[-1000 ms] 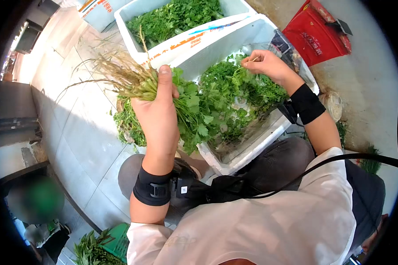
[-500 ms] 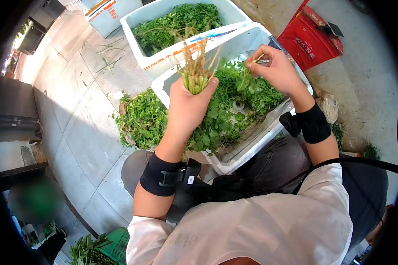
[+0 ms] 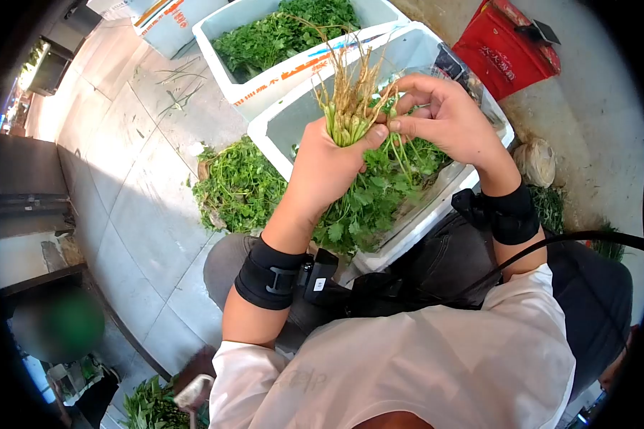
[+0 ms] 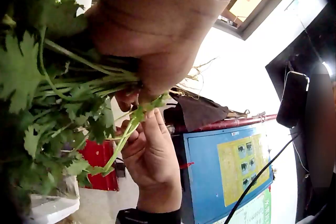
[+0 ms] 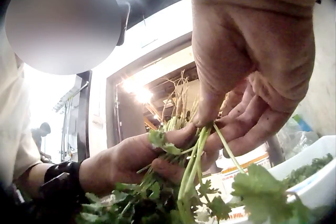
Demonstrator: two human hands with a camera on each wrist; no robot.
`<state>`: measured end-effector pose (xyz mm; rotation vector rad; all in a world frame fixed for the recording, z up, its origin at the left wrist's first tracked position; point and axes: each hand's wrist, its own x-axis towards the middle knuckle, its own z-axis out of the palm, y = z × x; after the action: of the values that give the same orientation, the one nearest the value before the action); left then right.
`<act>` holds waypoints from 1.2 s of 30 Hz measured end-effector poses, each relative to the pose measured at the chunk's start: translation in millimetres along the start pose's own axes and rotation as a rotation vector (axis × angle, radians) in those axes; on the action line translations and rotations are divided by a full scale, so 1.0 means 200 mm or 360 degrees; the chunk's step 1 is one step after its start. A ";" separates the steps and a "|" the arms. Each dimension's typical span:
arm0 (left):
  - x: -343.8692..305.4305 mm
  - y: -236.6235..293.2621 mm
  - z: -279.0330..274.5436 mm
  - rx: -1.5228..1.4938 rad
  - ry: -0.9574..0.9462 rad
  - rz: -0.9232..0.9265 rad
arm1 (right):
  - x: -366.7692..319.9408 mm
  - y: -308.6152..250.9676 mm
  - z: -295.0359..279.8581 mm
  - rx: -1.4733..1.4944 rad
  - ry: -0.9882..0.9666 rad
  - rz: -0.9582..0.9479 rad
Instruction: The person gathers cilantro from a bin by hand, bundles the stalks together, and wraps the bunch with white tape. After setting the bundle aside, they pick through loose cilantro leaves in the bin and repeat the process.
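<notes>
Here, the left hand [image 3: 328, 166] grips a stringy-rooted, leafy bundle [image 3: 345, 121]; the right hand [image 3: 451, 123] pinches slender stems [image 5: 191, 169].

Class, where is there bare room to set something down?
Free: floor tiles left of the leafy pile and the person's knee in the head view. Crowded: the nearer foam box, beneath the held bunch, and the farther leaf-filled box.

The tiled floor [image 3: 139, 222] lies partly sunlit — partly shadowed.
</notes>
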<state>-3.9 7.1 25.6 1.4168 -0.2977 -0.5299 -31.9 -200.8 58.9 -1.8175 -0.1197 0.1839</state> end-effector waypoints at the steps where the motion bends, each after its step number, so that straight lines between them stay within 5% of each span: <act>1: 0.00 -0.01 0.00 0.0005 -0.0004 -0.0003 | 0.00 0.01 0.00 0.0040 0.0043 -0.0021; 14: 0.00 -0.02 0.02 -0.0305 0.0058 0.0026 | -0.09 -0.06 0.06 0.0213 -0.0054 -0.0112; 28: 0.00 0.00 0.05 -0.0260 0.0117 0.0017 | -0.08 -0.05 0.03 -0.0941 0.0223 -0.0782; 36: -0.03 0.03 0.06 -0.0305 0.0100 -0.0090 | -0.07 -0.04 0.04 -0.1117 0.0282 -0.1012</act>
<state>-13.4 -0.1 34.4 1.2560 -0.1525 -0.5448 -47.7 -194.0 66.2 -2.3692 -0.6932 -0.5311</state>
